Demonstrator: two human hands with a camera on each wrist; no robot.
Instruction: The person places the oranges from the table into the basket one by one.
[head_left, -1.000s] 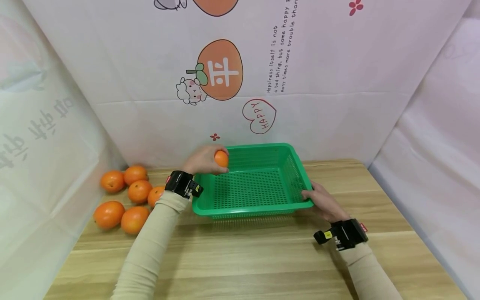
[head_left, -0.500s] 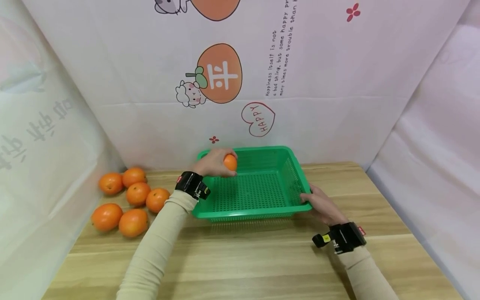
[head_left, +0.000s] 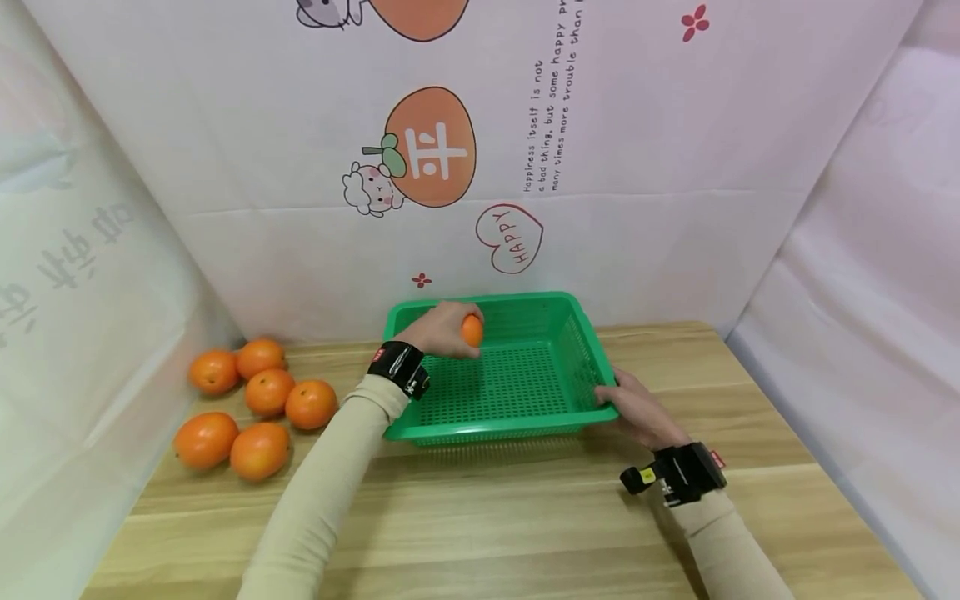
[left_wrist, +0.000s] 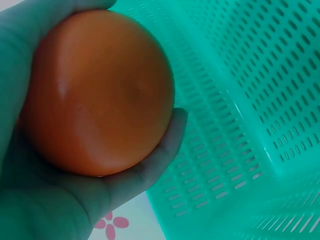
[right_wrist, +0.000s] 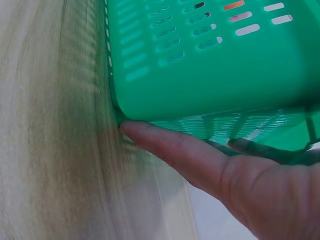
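Note:
In the head view my left hand (head_left: 441, 328) holds an orange (head_left: 472, 331) over the left part of a green plastic basket (head_left: 495, 427). Fingers and thumb curl round the fruit, whose smooth skin fills much of the left wrist view; the perforated basket floor shows beneath it. At the basket's right side, my right hand (head_left: 637, 404) grips the front right corner, a digit over the rim. Seen from the right wrist, one digit (right_wrist: 175, 150) lies along the basket's outside, and the other fingers are partly hidden.
Several more oranges (head_left: 258, 451) lie in a loose group at the left of the wooden table (head_left: 480, 533). White printed cloth (head_left: 622, 250) hangs close behind the basket and on both sides. Both wrists carry black camera straps (head_left: 688, 473).
My left hand has shifted right with the orange, further in over the basket. The right hand keeps its grip on the basket's corner.

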